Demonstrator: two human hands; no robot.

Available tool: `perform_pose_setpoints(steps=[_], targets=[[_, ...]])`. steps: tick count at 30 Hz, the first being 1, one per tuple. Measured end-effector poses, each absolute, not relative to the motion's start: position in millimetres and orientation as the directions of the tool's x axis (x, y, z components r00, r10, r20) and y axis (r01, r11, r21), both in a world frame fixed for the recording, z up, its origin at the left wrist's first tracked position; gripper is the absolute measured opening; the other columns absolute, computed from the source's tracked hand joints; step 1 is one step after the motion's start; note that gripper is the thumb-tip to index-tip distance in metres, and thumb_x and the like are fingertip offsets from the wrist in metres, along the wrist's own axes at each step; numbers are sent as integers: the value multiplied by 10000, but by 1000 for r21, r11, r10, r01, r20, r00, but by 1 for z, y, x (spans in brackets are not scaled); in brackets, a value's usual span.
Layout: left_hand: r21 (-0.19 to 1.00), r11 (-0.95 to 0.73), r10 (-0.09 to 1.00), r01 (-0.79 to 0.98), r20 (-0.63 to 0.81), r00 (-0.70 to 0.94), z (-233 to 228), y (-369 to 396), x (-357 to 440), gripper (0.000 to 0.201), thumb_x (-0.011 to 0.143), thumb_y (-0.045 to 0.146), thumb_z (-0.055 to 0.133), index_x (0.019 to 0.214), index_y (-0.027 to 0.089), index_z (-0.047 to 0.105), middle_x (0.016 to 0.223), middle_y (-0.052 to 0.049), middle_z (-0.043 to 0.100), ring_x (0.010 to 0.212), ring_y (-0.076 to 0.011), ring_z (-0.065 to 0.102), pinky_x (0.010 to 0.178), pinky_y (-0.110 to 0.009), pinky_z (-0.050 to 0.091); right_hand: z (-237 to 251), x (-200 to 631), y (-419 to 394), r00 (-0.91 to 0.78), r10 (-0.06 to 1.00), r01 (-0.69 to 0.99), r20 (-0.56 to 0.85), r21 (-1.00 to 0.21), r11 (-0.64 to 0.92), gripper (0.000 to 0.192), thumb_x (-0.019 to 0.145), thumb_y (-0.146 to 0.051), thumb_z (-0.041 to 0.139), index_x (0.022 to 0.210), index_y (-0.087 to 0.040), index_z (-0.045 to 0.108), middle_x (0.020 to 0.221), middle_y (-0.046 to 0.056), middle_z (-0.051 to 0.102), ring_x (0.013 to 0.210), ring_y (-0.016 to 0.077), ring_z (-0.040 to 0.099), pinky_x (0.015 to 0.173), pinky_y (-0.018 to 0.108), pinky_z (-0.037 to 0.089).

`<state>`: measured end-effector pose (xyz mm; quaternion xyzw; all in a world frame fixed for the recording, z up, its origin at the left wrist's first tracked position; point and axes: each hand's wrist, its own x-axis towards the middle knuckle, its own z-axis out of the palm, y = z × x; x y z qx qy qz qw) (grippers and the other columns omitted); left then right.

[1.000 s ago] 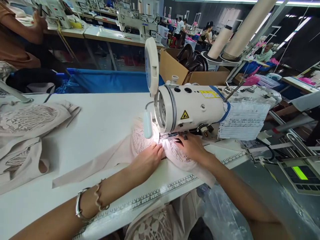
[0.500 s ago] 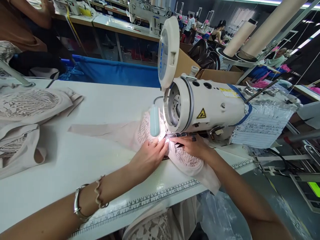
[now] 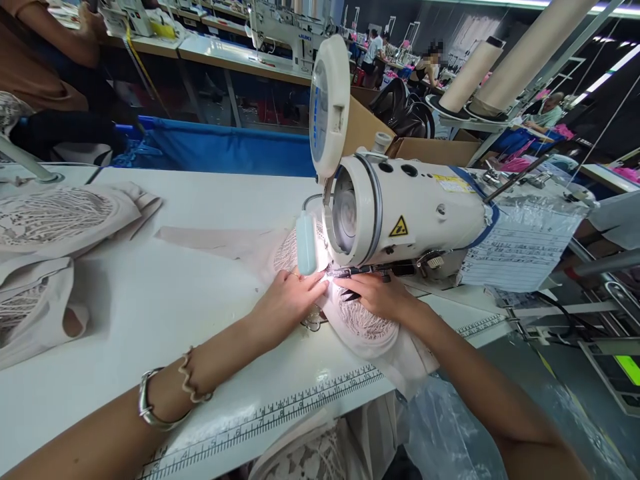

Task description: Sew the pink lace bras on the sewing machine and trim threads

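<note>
The pale pink garment piece was set on the table, its middle tucked under the head of the white sewing machine. Its long axis was drawn roughly crosswise: a narrow plain strip was laid out to the left, while the lace-filled rounded part was spread to the right and toward the front, with a plain end carried over the ruler tape at the table's front edge.

Both hands were placed close to the stitching area, which was brightly lit beside the pale lamp. The left hand was set on the near left side, its fingers held close together and rested on the cloth; whether any cloth was pinched in that grip could not be told. The right hand was placed over the lace part, its fingers bent, with a dark pointed tool partly hidden beneath them; whether that tool or the cloth was pinched could not be told either. The stitching area was thus bracketed between the two sets of fingertips, and neither hand could be judged clearly nearer. By judgement, control of the cloth's angle depended on this bracketing.
</note>
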<state>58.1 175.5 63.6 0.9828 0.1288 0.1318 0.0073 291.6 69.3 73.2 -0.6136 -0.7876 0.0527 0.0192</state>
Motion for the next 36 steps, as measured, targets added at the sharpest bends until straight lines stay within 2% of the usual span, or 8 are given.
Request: perform_pose_setpoints(steps=[8,15,18,21,23,26,28,36], targets=[[196,-965,227,173,297,928,66,193,57,502,913,18,341,1282,240,599,1351,-67,638,1062,-266,569,886,-432,435,85,280,65,-175,985,980,8,-92,174,483,839,-63,503,1260,-265,627,1039,35,722,960,198,622,752,262,443],[12,-961,267,276,298,916,75,174,64,444,883,-27,331,1132,131,663,1115,-165,692,841,-257,607,713,-396,494,79,274,72,22,1000,970,-6,-242,-22,100,885,-181,561,818,-230,617,780,-6,654,679,147,547,589,223,357],[8,-956,283,293,288,915,74,143,68,287,968,125,407,1107,48,646,1069,-214,684,888,-292,649,732,-416,540,71,274,75,144,989,964,46,-231,-130,193,896,-266,608,711,-211,608,668,-2,623,605,146,519,570,234,355],[-25,-945,309,328,275,910,63,121,71,480,972,357,508,1201,-58,587,1216,-320,628,1171,-439,593,895,-529,544,64,277,73,149,985,968,82,-218,-128,100,883,-233,618,811,-202,680,729,21,669,672,168,580,633,249,412],[-68,-943,295,326,287,911,55,117,71,528,981,320,475,1292,-105,517,1328,-355,563,1277,-468,530,1014,-567,491,63,280,69,74,991,975,108,-216,-50,174,863,-158,606,983,-222,713,893,35,714,810,179,634,722,249,455],[-60,-959,245,276,308,919,47,123,69,472,997,197,372,1340,-109,482,1371,-341,546,1317,-437,517,1090,-548,453,62,283,62,-97,985,973,144,-194,124,453,830,-42,525,1180,-281,687,1065,22,713,968,168,650,823,238,483],[-16,-972,216,232,315,924,45,131,65,463,994,143,327,1361,-101,466,1397,-334,528,1354,-419,487,1114,-549,435,62,283,60,-162,974,966,157,-176,189,532,817,-17,485,1242,-283,664,1098,24,708,998,166,650,856,241,494],[118,-989,122,85,360,925,44,172,53,483,974,33,285,1436,17,426,1436,-252,533,1369,-333,492,1092,-509,476,61,279,63,-185,970,967,155,-147,208,547,793,-5,453,1249,-237,648,1117,45,708,1004,184,645,871,260,515]])
